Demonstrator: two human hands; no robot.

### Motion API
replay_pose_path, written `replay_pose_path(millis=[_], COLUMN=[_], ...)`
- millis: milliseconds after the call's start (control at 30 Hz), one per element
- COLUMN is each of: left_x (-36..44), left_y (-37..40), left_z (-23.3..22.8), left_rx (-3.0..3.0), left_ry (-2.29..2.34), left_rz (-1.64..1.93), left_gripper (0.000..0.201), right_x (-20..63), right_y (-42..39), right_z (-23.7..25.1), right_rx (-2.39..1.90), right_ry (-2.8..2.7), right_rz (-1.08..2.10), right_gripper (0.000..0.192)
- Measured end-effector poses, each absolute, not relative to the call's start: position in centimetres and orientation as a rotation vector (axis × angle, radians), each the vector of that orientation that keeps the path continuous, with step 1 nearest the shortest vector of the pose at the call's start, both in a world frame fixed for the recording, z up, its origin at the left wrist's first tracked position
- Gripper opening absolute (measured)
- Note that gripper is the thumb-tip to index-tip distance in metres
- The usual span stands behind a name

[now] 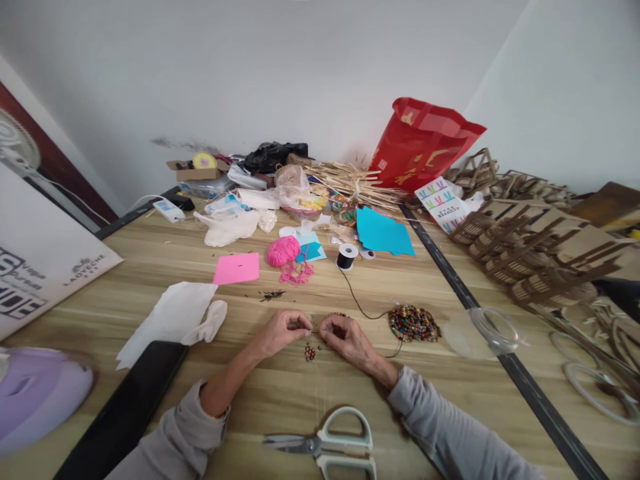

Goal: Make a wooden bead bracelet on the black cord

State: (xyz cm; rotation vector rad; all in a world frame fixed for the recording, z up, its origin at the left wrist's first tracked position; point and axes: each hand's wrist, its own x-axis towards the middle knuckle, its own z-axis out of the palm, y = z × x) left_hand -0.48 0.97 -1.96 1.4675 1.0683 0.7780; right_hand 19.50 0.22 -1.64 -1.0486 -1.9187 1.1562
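a pale wood-grain worktop (150, 267) fills the lower view, lit evenly with soft, shadowless light. behind it rises a plain white wall (250, 60), marked by a dark smudge (183, 143) low down near the clutter. a second white wall (565, 87) meets it at a corner on the right. a black strip (453, 273) runs diagonally across the surface, dividing it from the right-hand part. at the far left stand a dark red panel (55, 163) and a white printed board (35, 267) leaning beside the worktop.

Even soft light, edges perhaps warped
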Motion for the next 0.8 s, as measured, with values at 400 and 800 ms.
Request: replay_pose_path(millis=[400, 800], left_x=[-0.53, -0.57], left_y=[0.89, 0.86], left_z=[-1.94, -2.09], left_rx=[1.48, 1.473], left_ry=[1.078, 1.069], left_rz=[0.768, 0.767], left_gripper=[0.009, 0.01], right_x=[19.54, 19.63], right_y=[0.27, 0.29], right_z=[-1.88, -1.91], right_rx=[-1.06, -1.043], right_ry=[-1.909, -1.911], right_rz=[1.164, 1.185], right_gripper=[0.016, 0.017])
